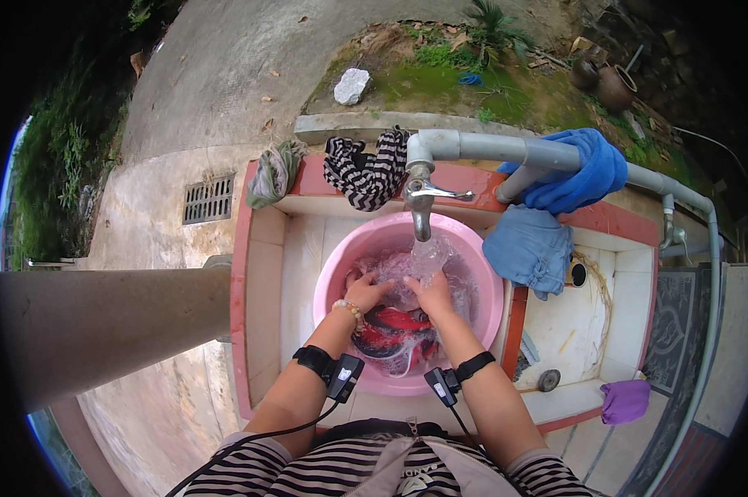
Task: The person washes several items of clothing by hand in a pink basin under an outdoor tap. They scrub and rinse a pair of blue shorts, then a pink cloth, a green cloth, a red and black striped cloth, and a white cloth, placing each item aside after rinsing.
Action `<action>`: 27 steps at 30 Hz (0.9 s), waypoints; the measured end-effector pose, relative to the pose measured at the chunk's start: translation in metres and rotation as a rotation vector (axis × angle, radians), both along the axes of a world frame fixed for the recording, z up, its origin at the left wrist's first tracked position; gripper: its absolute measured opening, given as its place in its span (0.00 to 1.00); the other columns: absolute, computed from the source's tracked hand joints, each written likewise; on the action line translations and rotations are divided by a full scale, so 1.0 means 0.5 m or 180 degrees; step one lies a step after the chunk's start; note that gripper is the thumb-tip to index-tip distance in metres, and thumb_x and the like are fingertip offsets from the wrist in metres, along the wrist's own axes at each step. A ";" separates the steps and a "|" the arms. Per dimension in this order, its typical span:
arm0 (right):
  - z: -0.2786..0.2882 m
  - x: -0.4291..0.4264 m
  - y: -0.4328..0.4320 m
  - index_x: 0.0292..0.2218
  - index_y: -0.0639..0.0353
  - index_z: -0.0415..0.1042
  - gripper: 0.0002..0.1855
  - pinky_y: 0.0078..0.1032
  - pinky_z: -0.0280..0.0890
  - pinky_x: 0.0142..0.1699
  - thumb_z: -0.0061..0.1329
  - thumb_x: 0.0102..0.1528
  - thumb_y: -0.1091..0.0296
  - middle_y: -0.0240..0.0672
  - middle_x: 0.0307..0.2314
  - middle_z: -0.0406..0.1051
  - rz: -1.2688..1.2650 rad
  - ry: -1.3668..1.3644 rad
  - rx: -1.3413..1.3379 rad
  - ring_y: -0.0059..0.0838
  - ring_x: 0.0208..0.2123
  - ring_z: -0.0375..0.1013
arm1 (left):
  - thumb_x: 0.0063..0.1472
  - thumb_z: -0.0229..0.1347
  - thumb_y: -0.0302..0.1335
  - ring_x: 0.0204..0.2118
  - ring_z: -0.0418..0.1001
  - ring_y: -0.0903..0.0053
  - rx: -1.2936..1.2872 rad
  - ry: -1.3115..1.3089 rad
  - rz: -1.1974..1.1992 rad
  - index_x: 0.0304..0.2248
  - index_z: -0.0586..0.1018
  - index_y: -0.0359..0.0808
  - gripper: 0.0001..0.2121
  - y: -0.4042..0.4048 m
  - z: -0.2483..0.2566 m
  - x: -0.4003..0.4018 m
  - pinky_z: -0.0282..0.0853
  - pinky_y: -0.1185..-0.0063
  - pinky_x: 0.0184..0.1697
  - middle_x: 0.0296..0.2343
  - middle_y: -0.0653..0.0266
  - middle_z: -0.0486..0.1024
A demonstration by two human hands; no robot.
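A pink plastic basin (489, 323) of water stands in a tiled sink (303, 248). Water runs into it from a metal tap (421, 208), which churns the surface. Red and dark cloth (386, 335) with a white cord or edge lies in the water. My left hand (369, 292), with a bead bracelet (349, 305) at the wrist, reaches into the left side of the basin. Opposite it, my right hand (435, 295) dips in just below the tap's stream. Both thumbs point inward, apart from each other. Foam and water hide most fingertips, so any grip on cloth cannot be made out.
Striped cloth (366, 171) and a grey-green cloth (275, 174) drape over the sink's back rim. Blue fabric (576, 177) hangs on the pipe (492, 148), above folded denim (529, 248) on the divider. A brush (528, 348) lies in the right compartment. A thick column (119, 323) stands left.
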State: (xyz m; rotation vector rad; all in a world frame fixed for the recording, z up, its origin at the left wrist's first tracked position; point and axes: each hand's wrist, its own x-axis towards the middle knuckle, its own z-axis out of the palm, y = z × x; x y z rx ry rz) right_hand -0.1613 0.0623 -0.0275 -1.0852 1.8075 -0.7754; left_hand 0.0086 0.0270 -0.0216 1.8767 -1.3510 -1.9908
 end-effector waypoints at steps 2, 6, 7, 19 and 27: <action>0.037 0.026 0.004 0.37 0.66 0.68 0.21 0.30 0.62 0.43 0.55 0.46 0.61 0.46 0.32 0.72 -0.0032 -0.0373 0.0067 0.39 0.37 0.71 | 0.54 0.51 0.49 0.51 0.61 0.62 0.0021 0.0877 0.1281 0.55 0.60 0.42 0.32 -0.003 0.043 0.016 0.58 0.70 0.53 0.50 0.56 0.61; 0.157 0.064 0.007 0.42 0.66 0.66 0.15 0.19 0.58 0.47 0.48 0.51 0.76 0.30 0.34 0.67 0.0636 -0.1430 -0.0593 0.17 0.39 0.63 | 0.57 0.44 0.54 0.46 0.67 0.64 0.0866 0.1655 0.2706 0.51 0.64 0.36 0.32 0.025 0.155 0.029 0.62 0.70 0.50 0.45 0.55 0.67; 0.193 0.068 0.013 0.41 0.66 0.66 0.14 0.18 0.58 0.48 0.47 0.52 0.77 0.28 0.34 0.66 0.0689 -0.2009 -0.0986 0.16 0.39 0.62 | 0.57 0.43 0.55 0.46 0.67 0.65 0.1191 0.2112 0.2796 0.49 0.65 0.34 0.33 0.027 0.173 0.032 0.62 0.69 0.50 0.44 0.55 0.68; 0.357 0.024 0.080 0.35 0.61 0.62 0.09 0.16 0.61 0.40 0.47 0.52 0.77 0.26 0.28 0.65 0.0584 -0.2365 -0.0960 0.15 0.32 0.64 | 0.61 0.44 0.32 0.46 0.68 0.66 0.1102 0.4093 0.1997 0.47 0.68 0.31 0.18 0.022 0.157 0.039 0.64 0.68 0.51 0.45 0.54 0.69; 0.221 0.007 0.050 0.45 0.56 0.63 0.21 0.26 0.65 0.46 0.45 0.55 0.53 0.34 0.39 0.68 -0.0855 -0.4233 0.0019 0.27 0.41 0.68 | 0.60 0.41 0.29 0.47 0.68 0.64 0.0755 0.3321 0.1868 0.48 0.66 0.30 0.18 0.058 0.301 0.006 0.62 0.65 0.52 0.46 0.53 0.68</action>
